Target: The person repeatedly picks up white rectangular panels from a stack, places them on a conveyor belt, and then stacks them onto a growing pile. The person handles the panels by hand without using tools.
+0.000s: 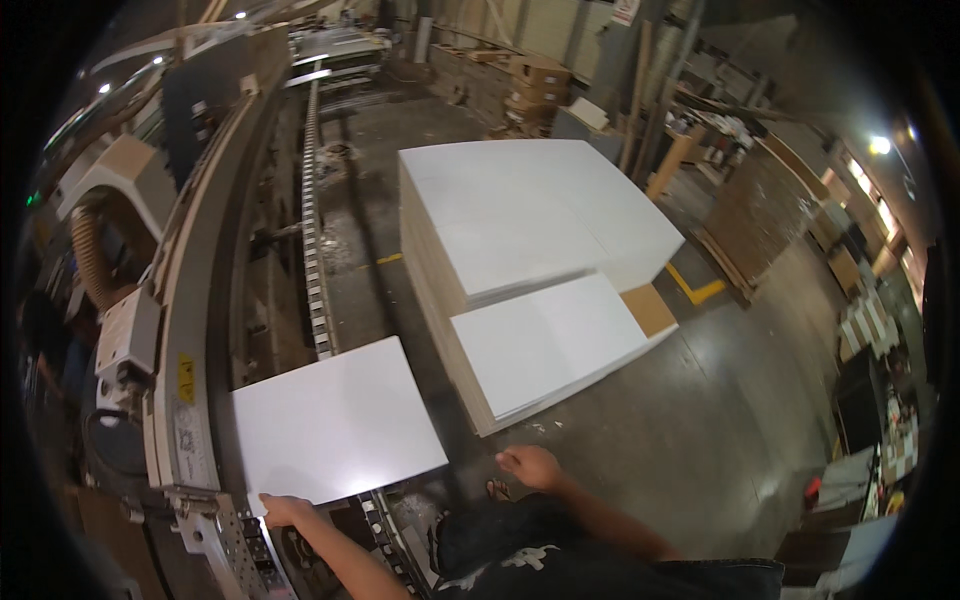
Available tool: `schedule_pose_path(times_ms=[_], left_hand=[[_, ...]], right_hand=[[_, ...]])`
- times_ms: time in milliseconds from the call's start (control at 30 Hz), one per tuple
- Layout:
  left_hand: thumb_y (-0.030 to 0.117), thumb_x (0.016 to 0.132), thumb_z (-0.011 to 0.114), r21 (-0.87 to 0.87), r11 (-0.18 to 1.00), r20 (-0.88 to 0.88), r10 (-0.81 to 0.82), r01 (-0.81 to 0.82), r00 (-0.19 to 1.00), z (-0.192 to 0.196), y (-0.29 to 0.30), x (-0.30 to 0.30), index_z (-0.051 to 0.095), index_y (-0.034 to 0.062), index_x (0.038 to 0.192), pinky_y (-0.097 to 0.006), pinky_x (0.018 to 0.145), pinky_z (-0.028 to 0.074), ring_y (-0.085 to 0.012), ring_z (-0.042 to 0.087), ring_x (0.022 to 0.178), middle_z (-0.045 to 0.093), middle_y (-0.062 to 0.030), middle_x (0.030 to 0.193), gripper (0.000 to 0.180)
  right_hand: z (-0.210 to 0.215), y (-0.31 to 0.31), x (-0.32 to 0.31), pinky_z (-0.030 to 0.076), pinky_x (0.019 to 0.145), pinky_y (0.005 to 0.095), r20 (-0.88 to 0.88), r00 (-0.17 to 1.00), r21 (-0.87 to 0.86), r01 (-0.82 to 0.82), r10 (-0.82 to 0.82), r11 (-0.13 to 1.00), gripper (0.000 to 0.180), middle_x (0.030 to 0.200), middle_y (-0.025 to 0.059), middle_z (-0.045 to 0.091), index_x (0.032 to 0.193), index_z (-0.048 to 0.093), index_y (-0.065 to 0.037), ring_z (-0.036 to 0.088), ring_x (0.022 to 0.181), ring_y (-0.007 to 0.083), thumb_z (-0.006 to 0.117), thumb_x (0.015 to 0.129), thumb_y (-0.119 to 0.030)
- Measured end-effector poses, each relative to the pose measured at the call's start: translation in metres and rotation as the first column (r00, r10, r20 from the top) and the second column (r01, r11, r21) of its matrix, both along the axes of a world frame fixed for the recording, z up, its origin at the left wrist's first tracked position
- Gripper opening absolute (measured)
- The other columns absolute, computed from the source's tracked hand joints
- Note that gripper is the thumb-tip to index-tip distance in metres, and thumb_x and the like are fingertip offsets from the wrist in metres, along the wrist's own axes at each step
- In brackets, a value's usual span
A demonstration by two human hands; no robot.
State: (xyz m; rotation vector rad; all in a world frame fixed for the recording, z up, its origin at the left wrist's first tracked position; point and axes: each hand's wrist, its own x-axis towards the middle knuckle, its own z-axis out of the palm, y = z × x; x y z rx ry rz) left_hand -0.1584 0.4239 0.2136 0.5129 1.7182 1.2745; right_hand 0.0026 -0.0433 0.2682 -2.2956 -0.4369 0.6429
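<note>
A flat white panel (340, 425) lies on the infeed of a long machine, its left edge along the machine's side. My left hand (288, 511) grips that panel at its near left corner, with the fingers partly hidden. My right hand (530, 466) hangs in front of my body with curled fingers and nothing visible in it. It is nearest to a large stack of white panels (540, 205) on the floor. One lower part of this stack, topped by a white panel (550, 340), stands closest to me.
The long machine (190, 300) runs away along the left, with a ridged hose (90, 255) beside it. A roller track (312, 215) extends ahead. Cardboard boxes (538, 85) stand at the back, and a large brown board (765, 210) leans on the right.
</note>
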Motion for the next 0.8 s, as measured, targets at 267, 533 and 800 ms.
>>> schedule_pose_path(times_ms=[267, 533, 800], left_hand=[[0.011, 0.089, 0.069, 0.533, 0.843, -0.249, 0.082, 0.065, 0.965, -0.028, -0.015, 0.040, 0.050, -0.0084, 0.110, -0.039, 0.079, 0.052, -0.0272, 0.056, 0.086, 0.058, -0.0195, 0.100, 0.034], [0.015, 0.096, 0.061, 0.262, 0.345, -0.026, -0.931, 0.901, 0.364, -0.054, -0.235, 0.118, 0.056, 0.0052, 0.116, -0.028, 0.074, 0.048, -0.0150, 0.057, 0.090, 0.060, -0.0048, 0.109, 0.023], [0.022, 0.095, 0.064, -0.169, -0.013, -0.182, -0.982, 0.986, -0.045, -0.122, -0.335, 0.220, 0.049, -0.0038, 0.133, -0.036, 0.074, 0.051, -0.0230, 0.058, 0.098, 0.059, -0.0138, 0.120, 0.049]], right_hand=[[-0.030, -0.117, -0.018, 0.049, 0.091, 0.0450, 0.208, 0.978, -0.197, 0.058, -0.016, 0.979, 0.039, 0.114, 0.0169, 0.064, 0.113, 0.065, -0.006, 0.060, 0.109, 0.0364, 0.056, 0.097, -0.040], [-0.071, -0.132, 0.073, 0.035, 0.113, 0.0470, 0.282, 0.917, -0.028, 0.303, -0.283, 0.953, 0.061, 0.148, 0.0219, 0.041, 0.139, 0.045, 0.003, 0.039, 0.137, 0.0403, 0.059, 0.095, -0.038], [-0.108, -0.150, 0.244, 0.025, 0.119, 0.0494, 0.477, 0.873, 0.010, 0.113, -0.104, 0.994, 0.070, 0.156, 0.0234, 0.030, 0.145, 0.039, 0.004, 0.023, 0.147, 0.0399, 0.052, 0.099, -0.048]])
